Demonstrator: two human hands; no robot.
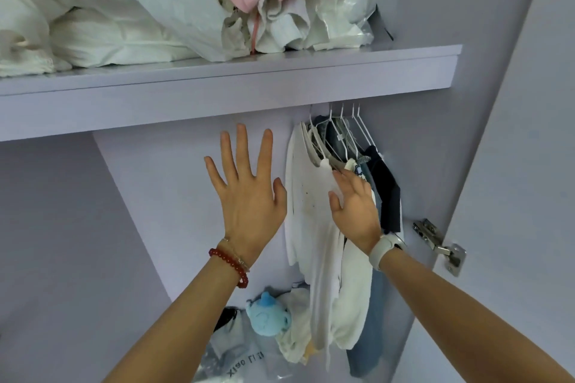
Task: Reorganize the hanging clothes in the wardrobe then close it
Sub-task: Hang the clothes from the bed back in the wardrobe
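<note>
Taking the shelf (230, 87) as the landmark, the hanging clothes (329, 196) are bunched beneath its right end, pressed toward the wardrobe's right side wall, with the span under the middle and left of the shelf bare of garments. The rail itself is hidden behind the shelf's front edge; only the white wire hangers (342, 130) show, their hooks running up out of sight under the shelf. Each garment hangs with its long axis straight down from the shelf, shoulders at the top and hems toward the wardrobe floor, and the front white shirt (311, 211) faces left, toward the empty span. The right hand (357, 208) is the nearer one: it lies open and flat against that white shirt, fingers pointing up toward the hangers, touching the cloth but not closed around anything. The left hand (249, 193) is spread wide, palm forward, under the middle of the shelf, just left of the white shirt, and holds nothing; whether its thumb edge brushes the shirt I cannot tell. So any spreading of the clothes would likely run leftward along the hidden rail, under the shelf, from the packed end into the free span. The door hinge (441, 246) sits further right, below the shelf's right end, on the open door.
</note>
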